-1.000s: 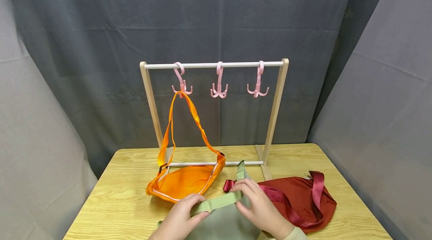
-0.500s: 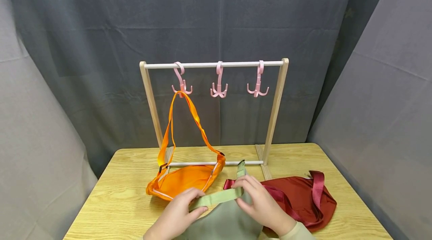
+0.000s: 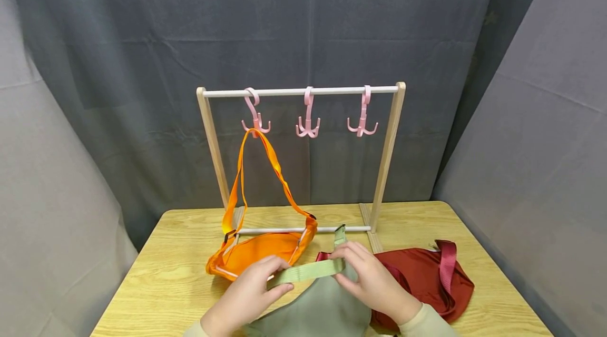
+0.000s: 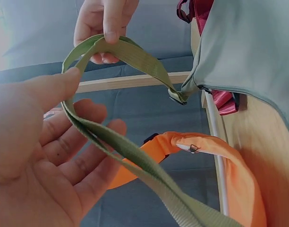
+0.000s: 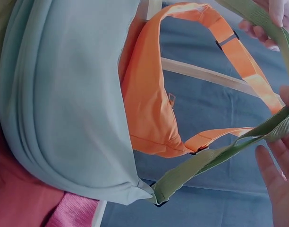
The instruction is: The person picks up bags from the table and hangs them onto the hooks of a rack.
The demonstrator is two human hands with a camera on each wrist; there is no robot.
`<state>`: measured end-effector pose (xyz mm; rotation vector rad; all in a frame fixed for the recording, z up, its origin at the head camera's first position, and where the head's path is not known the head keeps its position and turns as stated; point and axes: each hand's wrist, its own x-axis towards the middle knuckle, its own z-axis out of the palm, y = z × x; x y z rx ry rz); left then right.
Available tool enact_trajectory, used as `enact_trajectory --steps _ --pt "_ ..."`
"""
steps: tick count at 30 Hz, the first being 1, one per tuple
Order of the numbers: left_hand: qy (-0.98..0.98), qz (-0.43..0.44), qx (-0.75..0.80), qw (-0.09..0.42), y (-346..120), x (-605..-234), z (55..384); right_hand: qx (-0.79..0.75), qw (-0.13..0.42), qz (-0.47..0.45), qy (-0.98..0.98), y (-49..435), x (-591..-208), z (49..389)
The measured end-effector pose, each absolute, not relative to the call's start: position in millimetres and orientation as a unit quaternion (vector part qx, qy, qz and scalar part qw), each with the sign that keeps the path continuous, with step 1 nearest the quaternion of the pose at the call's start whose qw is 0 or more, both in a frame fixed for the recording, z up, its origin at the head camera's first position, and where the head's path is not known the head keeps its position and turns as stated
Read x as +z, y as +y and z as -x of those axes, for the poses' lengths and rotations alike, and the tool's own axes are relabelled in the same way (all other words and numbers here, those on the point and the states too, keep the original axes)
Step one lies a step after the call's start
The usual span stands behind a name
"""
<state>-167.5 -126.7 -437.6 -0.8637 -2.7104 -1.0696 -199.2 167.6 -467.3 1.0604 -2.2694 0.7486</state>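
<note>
A grey-green shoulder bag [image 3: 322, 308] is at the front of the table, and both hands hold its light green strap [image 3: 308, 272]. My left hand [image 3: 251, 292] pinches the strap's left part between thumb and fingers. Its right part is pinched by my right hand [image 3: 370, 284]. In the left wrist view the strap [image 4: 144, 61] forms a loop, running from the bag's buckle through both hands. The bag body [image 5: 73, 94] hangs below the strap in the right wrist view; its lower edge is cut off in the head view.
A wooden rack with a white top bar [image 3: 284, 92] carries three pink hooks [image 3: 308, 113]. An orange bag [image 3: 263, 253] hangs by its strap from the left hook. To the right, a dark red bag [image 3: 427, 274] lies on the table [image 3: 156, 274], partly behind the green bag.
My right hand has shifted slightly right with the strap, and my left forearm shows more. The green bag's body now covers more of the red bag's left side.
</note>
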Motion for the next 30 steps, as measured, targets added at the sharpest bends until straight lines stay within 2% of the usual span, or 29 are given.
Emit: enact_trajectory --steps 30 --pt "-0.898 0.297 -0.32 0.052 -128 -417 169 0.257 0.262 -0.41 -0.835 171 -452 204"
